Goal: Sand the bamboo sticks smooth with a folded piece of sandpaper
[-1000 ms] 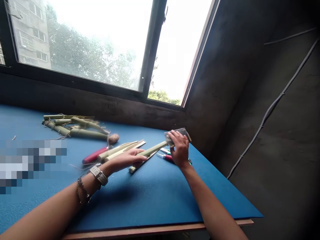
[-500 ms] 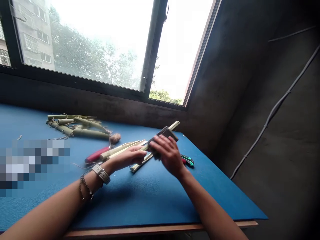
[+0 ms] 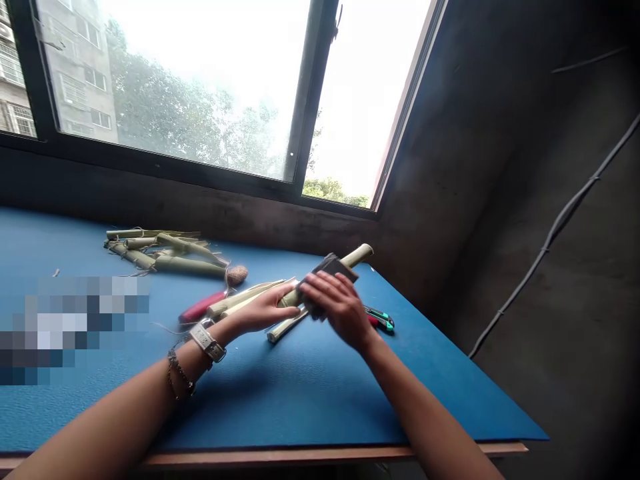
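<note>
My left hand (image 3: 267,308) grips the near end of a pale green bamboo stick (image 3: 356,255) and holds it slanting up to the right above the blue table (image 3: 310,393). My right hand (image 3: 337,308) presses a dark grey sheet, seemingly sandpaper (image 3: 331,267), wrapped over the middle of that stick. On the left wrist sit a watch and a bracelet. More split bamboo strips (image 3: 245,297) lie under and beside my left hand.
A pile of green bamboo pieces (image 3: 165,255) and a ball of twine (image 3: 237,274) lie at the back left. A red-handled tool (image 3: 201,307) lies beside the strips. A green utility knife (image 3: 381,319) lies right of my hands. A concrete wall rises at the right, windows behind.
My right hand has slid with the grey sheet from the far end of the stick down to its middle. The stick's far tip now shows. The left hand has kept its grip.
</note>
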`<state>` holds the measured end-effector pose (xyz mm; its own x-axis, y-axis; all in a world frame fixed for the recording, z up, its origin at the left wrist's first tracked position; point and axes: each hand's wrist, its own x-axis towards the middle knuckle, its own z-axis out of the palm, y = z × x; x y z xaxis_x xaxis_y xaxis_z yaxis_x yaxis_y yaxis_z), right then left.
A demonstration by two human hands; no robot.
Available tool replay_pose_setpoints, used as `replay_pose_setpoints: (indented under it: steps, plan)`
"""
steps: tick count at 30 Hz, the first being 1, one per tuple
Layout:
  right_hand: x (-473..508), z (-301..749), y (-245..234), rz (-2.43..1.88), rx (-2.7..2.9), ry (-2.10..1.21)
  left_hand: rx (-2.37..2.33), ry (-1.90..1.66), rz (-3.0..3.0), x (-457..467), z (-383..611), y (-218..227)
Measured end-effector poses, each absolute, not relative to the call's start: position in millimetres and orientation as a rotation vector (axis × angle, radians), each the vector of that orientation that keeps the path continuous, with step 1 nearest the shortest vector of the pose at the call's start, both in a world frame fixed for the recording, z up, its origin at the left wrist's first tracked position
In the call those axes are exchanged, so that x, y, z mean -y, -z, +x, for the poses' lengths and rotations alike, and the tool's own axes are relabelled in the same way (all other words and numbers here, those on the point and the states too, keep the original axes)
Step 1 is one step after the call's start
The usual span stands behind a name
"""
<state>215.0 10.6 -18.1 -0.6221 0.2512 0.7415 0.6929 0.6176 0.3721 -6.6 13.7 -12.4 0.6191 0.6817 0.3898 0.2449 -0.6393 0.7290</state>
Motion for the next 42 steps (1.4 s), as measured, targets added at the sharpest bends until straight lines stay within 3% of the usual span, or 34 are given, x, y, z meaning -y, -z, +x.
replay_pose_setpoints:
  steps: [5, 11, 17, 23, 29, 35, 42]
  plan:
    - [-30, 244, 18, -1.213, 1.82, 0.802, -1.021, -0.805, 2.597, -12, -5, 17]
    - [-17, 216, 23, -0.851, 2.287, 0.769, -1.075, -0.91, 2.782, -16, -7, 22]
    - [-31, 244, 22, -1.287, 1.893, 0.818, -1.175, -0.864, 2.916, -11, -5, 18]
    - [-14, 209, 25, -0.809, 2.191, 0.897, -1.455, -0.892, 3.044, -5, -2, 11]
    - [-25, 236, 17, -1.153, 1.785, 0.903, -1.557, -0.823, 3.302, -1, -3, 1]
    - [-8, 212, 21, -0.87, 2.121, 1.007, -1.727, -0.772, 3.326, 5, -2, 1]
    - [-17, 230, 16, -1.149, 1.713, 0.961, -1.715, -0.819, 3.15, 6, 2, 5]
